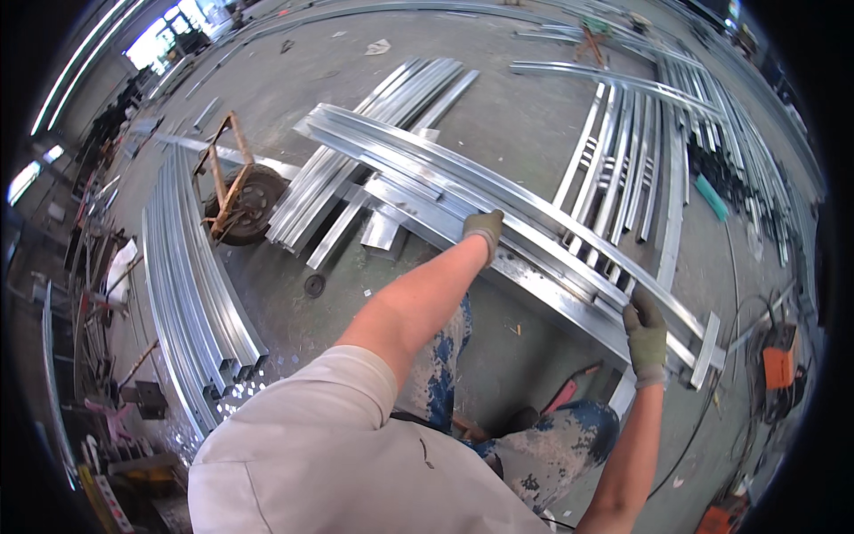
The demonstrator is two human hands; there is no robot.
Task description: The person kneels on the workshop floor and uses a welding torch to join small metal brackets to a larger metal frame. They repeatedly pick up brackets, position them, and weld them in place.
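Observation:
My left hand [483, 233], in an olive work glove, is closed on the near edge of a long shiny steel channel [553, 219]. The channel runs slantwise from the upper left to the lower right. My right hand [646, 336], gloved alike, has its fingers curled over the same edge near the right end; its palm side is partly hidden. Under and beside the channel lies a wide flat steel beam [543, 281]. A short steel piece [705, 352] sits crosswise at the far right end.
Steel profiles are stacked at far left [173, 258], behind the channel, and at right [623, 160]. A rusty frame with a wheel [245, 205] stands left. A red-handled tool [562, 392] lies near my legs. An orange machine [779, 356] with cables sits at right.

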